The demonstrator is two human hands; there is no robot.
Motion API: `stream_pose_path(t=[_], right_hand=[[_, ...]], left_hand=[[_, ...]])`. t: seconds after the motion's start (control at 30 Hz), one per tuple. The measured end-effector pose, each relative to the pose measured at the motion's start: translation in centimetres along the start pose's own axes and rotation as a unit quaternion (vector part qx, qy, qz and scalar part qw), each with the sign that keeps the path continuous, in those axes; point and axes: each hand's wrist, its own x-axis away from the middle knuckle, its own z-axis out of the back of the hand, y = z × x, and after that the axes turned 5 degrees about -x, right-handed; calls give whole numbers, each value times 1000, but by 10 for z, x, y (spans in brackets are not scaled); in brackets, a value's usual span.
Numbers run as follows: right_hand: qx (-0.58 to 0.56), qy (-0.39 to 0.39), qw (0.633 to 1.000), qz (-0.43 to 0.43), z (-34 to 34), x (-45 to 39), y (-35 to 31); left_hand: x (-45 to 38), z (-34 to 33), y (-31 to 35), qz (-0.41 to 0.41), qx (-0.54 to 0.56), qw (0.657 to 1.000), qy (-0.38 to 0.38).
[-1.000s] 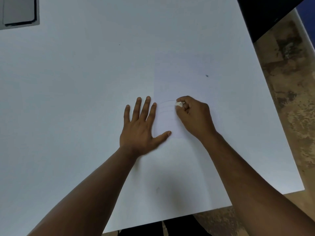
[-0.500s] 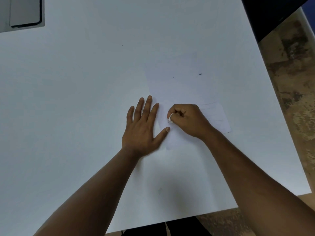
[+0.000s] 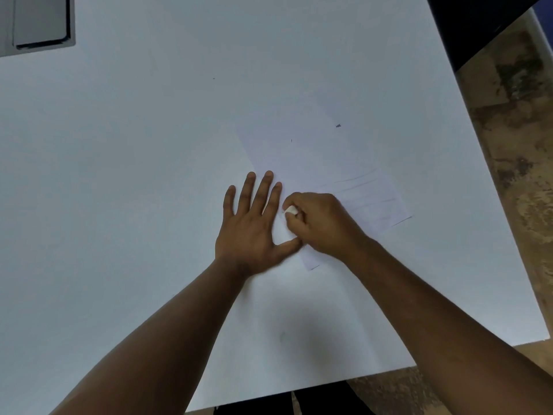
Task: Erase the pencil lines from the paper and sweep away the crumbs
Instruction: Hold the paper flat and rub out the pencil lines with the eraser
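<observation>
White bench (image 3: 149, 175) bearing a thin, limp paper (image 3: 314, 163), pinned under the flat, spread left hand (image 3: 251, 226); a small eraser (image 3: 291, 210) is pinched in the right hand (image 3: 320, 223), beside faint pencil lines (image 3: 368, 190).

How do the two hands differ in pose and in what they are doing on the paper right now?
The left hand lies flat with fingers spread, pressing the paper's left edge; the right hand is curled into a fist. The left hand holds nothing; the right hand pinches a small white eraser. The faint pencil lines lie beyond the right hand, away from the left hand. Both rest on the paper.
</observation>
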Motion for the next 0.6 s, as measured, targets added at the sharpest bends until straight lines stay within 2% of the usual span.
stream_pose_path(t=[0.07,0.13,0.27,0.37,0.47,0.53,0.6], right_hand=[[64,70,995,-5,12,-6,10],[94,139,985,-44,31,-11,23],[61,185,976,-92,57,-11,39],[50,169,982,-64,43,-7,22],[34,85,996,-2,10,2,-3],[71,46,995,42,-6,7,-13],[104,60,991,52,-7,7,-11]], left_hand=[[-1,1,1,7,1,1000,-10],[-2,0,2,11,4,1000,-15],[-2,-1,1,12,5,1000,-12],[-2,-1,1,13,2,1000,-13],[-1,1,1,4,0,1000,-6],[0,2,0,-4,0,1000,1],[-1,3,1,-4,-3,1000,-4]])
